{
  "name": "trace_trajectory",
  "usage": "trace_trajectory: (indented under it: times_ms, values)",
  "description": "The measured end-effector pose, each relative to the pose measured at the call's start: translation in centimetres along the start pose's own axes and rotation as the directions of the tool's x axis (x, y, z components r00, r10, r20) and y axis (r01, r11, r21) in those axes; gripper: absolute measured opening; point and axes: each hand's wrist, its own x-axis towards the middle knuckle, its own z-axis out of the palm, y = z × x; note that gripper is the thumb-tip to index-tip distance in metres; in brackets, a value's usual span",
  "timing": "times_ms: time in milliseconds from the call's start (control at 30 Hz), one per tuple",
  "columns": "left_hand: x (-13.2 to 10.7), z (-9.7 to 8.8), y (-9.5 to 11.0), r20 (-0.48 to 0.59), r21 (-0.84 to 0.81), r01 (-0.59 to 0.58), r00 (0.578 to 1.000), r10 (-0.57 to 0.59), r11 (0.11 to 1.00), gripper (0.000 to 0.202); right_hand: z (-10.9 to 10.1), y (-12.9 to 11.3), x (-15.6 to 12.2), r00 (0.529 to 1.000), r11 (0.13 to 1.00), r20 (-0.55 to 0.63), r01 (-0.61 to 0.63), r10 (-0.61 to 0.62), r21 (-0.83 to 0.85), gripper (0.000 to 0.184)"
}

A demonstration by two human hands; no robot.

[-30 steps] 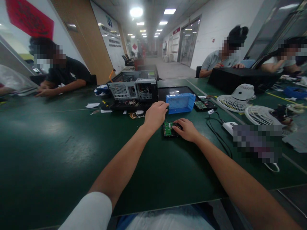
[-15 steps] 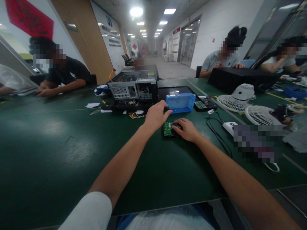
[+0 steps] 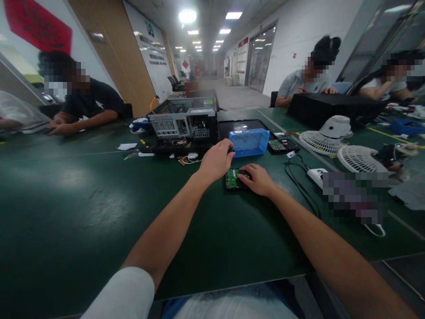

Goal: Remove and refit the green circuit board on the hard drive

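A hard drive [image 3: 232, 179] lies on the green table with its circuit board facing up. My right hand [image 3: 257, 179] rests over its right end, fingers curled around it and thumb on top. Just above and left of the drive, my left hand [image 3: 215, 161] is closed around a dark-handled tool [image 3: 231, 151]. Only a bit of the handle shows between the fingers; the rest of the tool is hidden. Right behind my left hand stands a blue plastic bin [image 3: 250, 142], tipped on its side with its opening towards me.
An opened computer case [image 3: 182, 124] stands at the back left, with scraps and cables before it. Another circuit board [image 3: 282, 145], white fans [image 3: 320, 141] and a power strip [image 3: 317, 177] lie to the right. People sit across the table; a black case [image 3: 332, 108] stands before one.
Both hands stay nearly in place over the hard drive. The left hand's fingers have drawn in slightly around the dark handle. The view has shifted a little.
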Motion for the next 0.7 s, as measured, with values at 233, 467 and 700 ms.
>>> trace_trajectory:
  times_ms: [233, 467, 700]
  values:
    - [-0.04, -0.14, -0.1, -0.028, 0.0, 0.007, 1.0, -0.007, 1.0, 0.018, 0.03, 0.08, -0.08, 1.0, 1.0, -0.008, -0.001, 0.001, 0.004, 0.039]
    - [0.03, -0.14, -0.32, -0.058, 0.054, -0.041, 0.997, 0.044, 0.998, 0.016, -0.02, -0.01, -0.08, 1.0, 1.0, 0.004, -0.01, 0.01, 0.006, 0.039]
    - [-0.04, -0.25, -0.3, -0.044, 0.056, -0.088, 0.995, 0.091, 0.995, 0.027, 0.05, 0.04, -0.06, 1.0, 1.0, 0.001, -0.005, 0.005, 0.002, 0.04]
